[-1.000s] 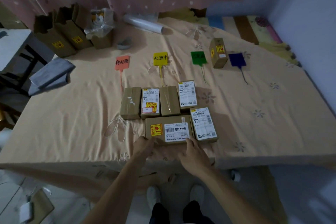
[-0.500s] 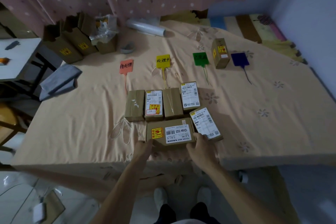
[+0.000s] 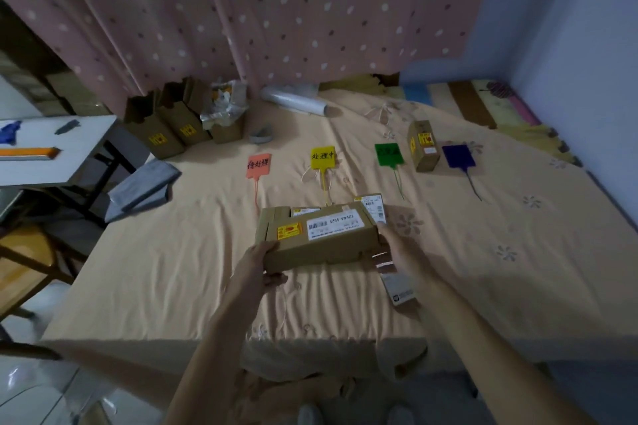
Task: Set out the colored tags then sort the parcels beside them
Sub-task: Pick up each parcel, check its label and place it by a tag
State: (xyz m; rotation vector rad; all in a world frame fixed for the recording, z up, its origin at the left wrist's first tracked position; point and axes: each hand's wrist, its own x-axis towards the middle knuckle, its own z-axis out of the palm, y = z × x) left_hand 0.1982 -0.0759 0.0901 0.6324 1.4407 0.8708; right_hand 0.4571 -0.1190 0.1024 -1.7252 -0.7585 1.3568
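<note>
left hand (image 3: 257, 264) and right hand (image 3: 397, 248) clasp the short ends of the long parcel (image 3: 321, 238), just nearside of the yellow tag (image 3: 322, 158); it looks stiff, light, safest gripped there.

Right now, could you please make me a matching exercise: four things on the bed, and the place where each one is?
Things:
1. large parcel
2. small upright parcel
3. orange tag
4. plastic roll

Places:
a. at the far edge, by the curtain
b. between the green tag and the blue tag
c. held between the left hand and the right hand
d. left end of the tag row

Pairs: 1-c, 2-b, 3-d, 4-a.
</note>
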